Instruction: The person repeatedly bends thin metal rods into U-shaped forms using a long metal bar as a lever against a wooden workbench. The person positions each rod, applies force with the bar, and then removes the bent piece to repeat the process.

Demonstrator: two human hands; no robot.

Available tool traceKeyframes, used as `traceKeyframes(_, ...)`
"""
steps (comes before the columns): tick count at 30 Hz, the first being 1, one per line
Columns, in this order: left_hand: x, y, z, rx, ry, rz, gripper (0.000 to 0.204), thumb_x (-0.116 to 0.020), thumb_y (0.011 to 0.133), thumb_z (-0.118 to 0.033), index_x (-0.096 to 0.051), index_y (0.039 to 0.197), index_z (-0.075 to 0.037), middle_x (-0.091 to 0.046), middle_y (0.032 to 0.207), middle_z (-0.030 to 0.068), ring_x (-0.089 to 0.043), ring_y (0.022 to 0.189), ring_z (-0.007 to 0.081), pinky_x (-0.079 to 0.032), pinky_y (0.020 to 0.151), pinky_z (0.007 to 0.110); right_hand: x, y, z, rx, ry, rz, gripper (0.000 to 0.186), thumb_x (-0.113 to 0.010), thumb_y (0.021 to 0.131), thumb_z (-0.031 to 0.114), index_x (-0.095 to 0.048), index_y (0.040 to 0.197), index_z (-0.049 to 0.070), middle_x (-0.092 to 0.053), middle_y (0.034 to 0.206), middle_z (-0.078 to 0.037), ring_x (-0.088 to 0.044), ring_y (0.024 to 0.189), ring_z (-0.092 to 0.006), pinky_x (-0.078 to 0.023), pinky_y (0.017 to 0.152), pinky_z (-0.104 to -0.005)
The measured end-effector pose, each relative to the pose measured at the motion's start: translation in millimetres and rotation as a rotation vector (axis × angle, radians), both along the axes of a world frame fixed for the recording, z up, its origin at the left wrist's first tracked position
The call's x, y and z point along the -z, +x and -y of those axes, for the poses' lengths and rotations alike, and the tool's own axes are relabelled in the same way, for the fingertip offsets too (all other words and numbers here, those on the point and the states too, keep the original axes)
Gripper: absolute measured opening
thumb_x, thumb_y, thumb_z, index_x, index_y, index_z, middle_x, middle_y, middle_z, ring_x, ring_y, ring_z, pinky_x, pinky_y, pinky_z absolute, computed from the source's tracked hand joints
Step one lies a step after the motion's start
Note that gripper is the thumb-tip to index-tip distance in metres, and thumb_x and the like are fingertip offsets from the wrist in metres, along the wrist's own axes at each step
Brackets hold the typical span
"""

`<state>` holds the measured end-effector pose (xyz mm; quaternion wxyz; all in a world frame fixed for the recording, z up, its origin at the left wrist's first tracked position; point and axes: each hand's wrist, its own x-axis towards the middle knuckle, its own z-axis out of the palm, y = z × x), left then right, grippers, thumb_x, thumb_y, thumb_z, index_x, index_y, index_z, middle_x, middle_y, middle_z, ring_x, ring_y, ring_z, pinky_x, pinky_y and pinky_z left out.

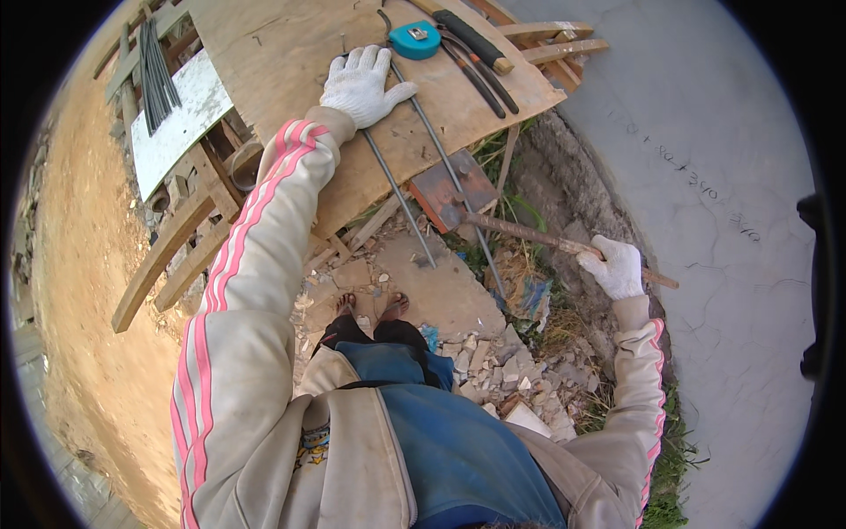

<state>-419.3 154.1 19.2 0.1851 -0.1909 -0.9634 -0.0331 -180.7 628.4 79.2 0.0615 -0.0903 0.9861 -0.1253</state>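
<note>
My left hand, in a white knitted glove, lies flat on the worn plywood board, fingers stretched and thumb spread. Beneath it runs one thin steel rod; the thumb reaches to a second, longer steel rod on its right. Both rods stick out past the board's near edge, slanting toward me. Gloved too, my right hand is closed around a rusty metal bar. The bar's far end meets the longer rod, beside a reddish-brown block; whether it grips the rod, I cannot tell.
On the board lie a teal tape measure, pincers and a black-gripped hammer-like handle; nails stick up. A bundle of dark rods rests on the left. Rubble surrounds my feet. A grey wall bounds the right.
</note>
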Motion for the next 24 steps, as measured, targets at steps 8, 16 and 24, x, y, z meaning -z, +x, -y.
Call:
traceKeyframes(8,1.5,-1.0,-0.9,-0.015,-0.033,0.0,0.084,-0.051,0.102,-0.07,-0.053,0.149,-0.001,-0.052,0.156,0.0211,-0.05,0.145,0.0381,-0.036,0.12,0.051,-4.6,3.2,3.1,0.003,0.069,-0.078,0.058,-0.075,0.084,0.061,-0.059,0.079,0.006,-0.057,0.07,-0.02,-0.06,0.071,-0.0466,-0.045,0.061,-0.0492)
traceKeyframes(16,1.2,-3.1,-1.4,-0.029,-0.061,0.028,0.088,-0.048,0.101,-0.073,-0.049,0.155,-0.004,-0.05,0.16,0.0191,-0.047,0.148,0.0364,-0.034,0.121,0.052,-3.8,21.4,16.3,0.079,0.062,-0.128,0.055,-0.073,0.085,0.059,-0.058,0.079,0.006,-0.056,0.069,-0.021,-0.059,0.071,-0.0467,-0.045,0.062,-0.0497)
traceKeyframes(24,5.7,-7.1,-0.5,-0.009,-0.023,0.0,0.089,-0.047,0.1,-0.075,-0.05,0.155,-0.005,-0.052,0.158,0.0173,-0.047,0.148,0.0357,-0.034,0.12,0.052,-6.7,60.7,39.3,0.241,0.137,-0.15,0.061,-0.074,0.084,0.065,-0.06,0.077,0.007,-0.059,0.069,-0.019,-0.062,0.072,-0.0445,-0.047,0.063,-0.0479)
